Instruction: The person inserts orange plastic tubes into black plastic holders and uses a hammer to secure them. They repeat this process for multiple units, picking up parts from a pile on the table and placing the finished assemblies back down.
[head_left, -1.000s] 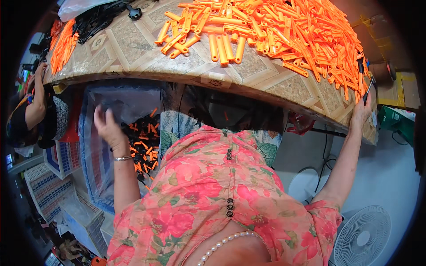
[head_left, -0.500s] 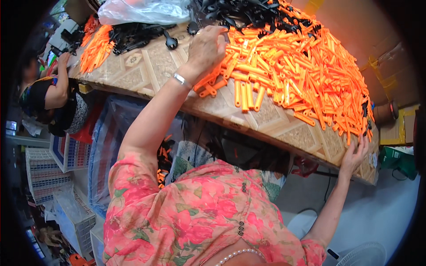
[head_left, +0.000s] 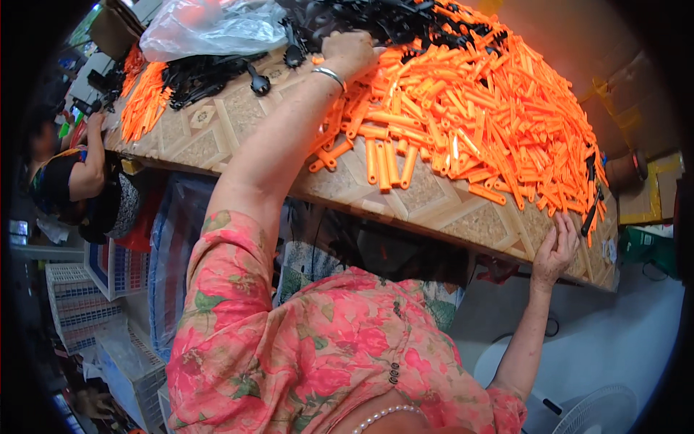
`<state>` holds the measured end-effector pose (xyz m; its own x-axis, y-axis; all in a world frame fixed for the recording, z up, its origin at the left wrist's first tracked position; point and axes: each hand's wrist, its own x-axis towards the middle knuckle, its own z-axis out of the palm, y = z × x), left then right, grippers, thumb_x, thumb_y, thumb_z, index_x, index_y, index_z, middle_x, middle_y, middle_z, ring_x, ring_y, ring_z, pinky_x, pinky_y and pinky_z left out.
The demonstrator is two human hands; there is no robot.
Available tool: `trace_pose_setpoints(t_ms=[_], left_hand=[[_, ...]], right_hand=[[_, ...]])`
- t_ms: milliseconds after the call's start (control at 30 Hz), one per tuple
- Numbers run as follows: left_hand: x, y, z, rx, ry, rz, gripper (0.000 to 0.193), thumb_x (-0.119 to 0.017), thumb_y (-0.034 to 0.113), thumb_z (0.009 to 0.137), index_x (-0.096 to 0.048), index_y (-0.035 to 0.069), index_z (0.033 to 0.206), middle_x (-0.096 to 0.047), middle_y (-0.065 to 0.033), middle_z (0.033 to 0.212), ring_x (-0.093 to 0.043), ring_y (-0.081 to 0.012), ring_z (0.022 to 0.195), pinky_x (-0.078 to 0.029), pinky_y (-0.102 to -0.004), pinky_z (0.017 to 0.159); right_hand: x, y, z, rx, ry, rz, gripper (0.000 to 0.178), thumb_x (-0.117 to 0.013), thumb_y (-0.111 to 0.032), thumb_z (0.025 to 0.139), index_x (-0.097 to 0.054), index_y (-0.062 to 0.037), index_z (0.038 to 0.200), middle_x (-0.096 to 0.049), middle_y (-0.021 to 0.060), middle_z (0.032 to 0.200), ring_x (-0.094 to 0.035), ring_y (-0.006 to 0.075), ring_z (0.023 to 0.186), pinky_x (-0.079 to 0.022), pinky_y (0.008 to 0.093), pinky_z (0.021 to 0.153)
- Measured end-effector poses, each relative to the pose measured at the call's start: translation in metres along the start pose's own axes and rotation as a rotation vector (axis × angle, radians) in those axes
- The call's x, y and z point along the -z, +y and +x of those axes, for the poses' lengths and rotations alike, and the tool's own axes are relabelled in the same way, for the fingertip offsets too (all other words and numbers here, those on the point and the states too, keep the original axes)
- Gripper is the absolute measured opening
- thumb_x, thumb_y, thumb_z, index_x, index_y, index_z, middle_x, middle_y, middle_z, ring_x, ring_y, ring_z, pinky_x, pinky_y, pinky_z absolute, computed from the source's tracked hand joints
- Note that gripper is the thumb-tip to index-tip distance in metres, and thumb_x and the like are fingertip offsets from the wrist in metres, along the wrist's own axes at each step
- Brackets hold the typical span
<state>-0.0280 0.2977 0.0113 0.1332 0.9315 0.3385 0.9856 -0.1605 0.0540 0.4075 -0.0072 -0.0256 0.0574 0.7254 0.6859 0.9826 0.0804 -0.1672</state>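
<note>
A large heap of orange plastic handles (head_left: pixel 463 123) covers the right part of the wood-patterned table (head_left: pixel 434 199). My left hand (head_left: pixel 350 54) reaches over to the far side, where the heap meets a pile of black plastic pieces (head_left: pixel 369 22). Its fingers are bent away from me, and whatever they hold is hidden. At the heap's near right end, my right hand (head_left: pixel 558 249) rests by the table edge with fingers stretched out, touching or close to the lowest orange handles. A slim black piece (head_left: pixel 591 210) lies just beyond its fingertips.
A clear plastic bag (head_left: pixel 213 29) lies at the back left, beside more black pieces (head_left: pixel 202 76) and a smaller orange pile (head_left: pixel 147 105). Another person (head_left: pixel 87 166) works at the far left. Cardboard (head_left: pixel 643 101) stands behind the heap; white crates (head_left: pixel 83 296) stand lower left.
My left hand has moved farther away over the black pieces. My right hand has shifted slightly left and nearer to me. The view has tilted a little.
</note>
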Motion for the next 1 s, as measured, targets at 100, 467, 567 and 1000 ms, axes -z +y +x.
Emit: trace_pose_setpoints(t_ms=[100,467,567,1000], left_hand=[[0.004,-0.009,-0.007,-0.004,-0.016,-0.091,0.034,-0.068,0.043,0.083,-0.072,0.015,0.101,-0.073,-0.0149,0.099,-0.069,-0.0348,0.095,-0.055,-0.0444,0.081],[0.006,-0.041,-0.046,-0.007,0.517,-0.538,0.036,-0.061,0.028,0.094,-0.061,0.002,0.118,-0.07,-0.0138,0.087,-0.071,-0.0213,0.079,-0.057,-0.0358,0.07],[0.003,-0.05,-0.062,0.009,0.326,-0.887,0.033,-0.054,0.026,0.099,-0.061,-0.001,0.117,-0.07,-0.0105,0.089,-0.07,-0.0164,0.08,-0.059,-0.03,0.064],[0.078,0.061,-0.196,-0.115,0.096,-0.975,0.025,-0.054,0.004,0.096,-0.056,-0.001,0.121,-0.071,-0.0139,0.102,-0.069,-0.0207,0.096,-0.054,-0.0327,0.076]], right_hand=[[-0.002,-0.001,0.0,0.015,0.013,0.02,0.024,-0.056,-0.003,0.094,-0.069,-0.0019,0.113,-0.066,0.0121,0.118,-0.06,0.0312,0.109,-0.046,0.0399,0.094],[-0.003,0.001,0.001,-0.013,0.006,-0.006,0.023,-0.057,-0.005,0.092,-0.072,-0.0044,0.11,-0.067,0.0099,0.117,-0.06,0.028,0.11,-0.047,0.0381,0.094],[-0.001,-0.006,0.003,-0.004,0.018,0.005,0.025,-0.057,-0.002,0.091,-0.072,-0.0061,0.111,-0.066,0.0095,0.119,-0.059,0.0278,0.112,-0.047,0.0383,0.095],[-0.018,-0.179,0.021,0.005,-0.089,0.63,0.033,-0.064,-0.004,0.087,-0.066,-0.0042,0.12,-0.065,0.0118,0.114,-0.061,0.0255,0.105,-0.046,0.0374,0.095]])
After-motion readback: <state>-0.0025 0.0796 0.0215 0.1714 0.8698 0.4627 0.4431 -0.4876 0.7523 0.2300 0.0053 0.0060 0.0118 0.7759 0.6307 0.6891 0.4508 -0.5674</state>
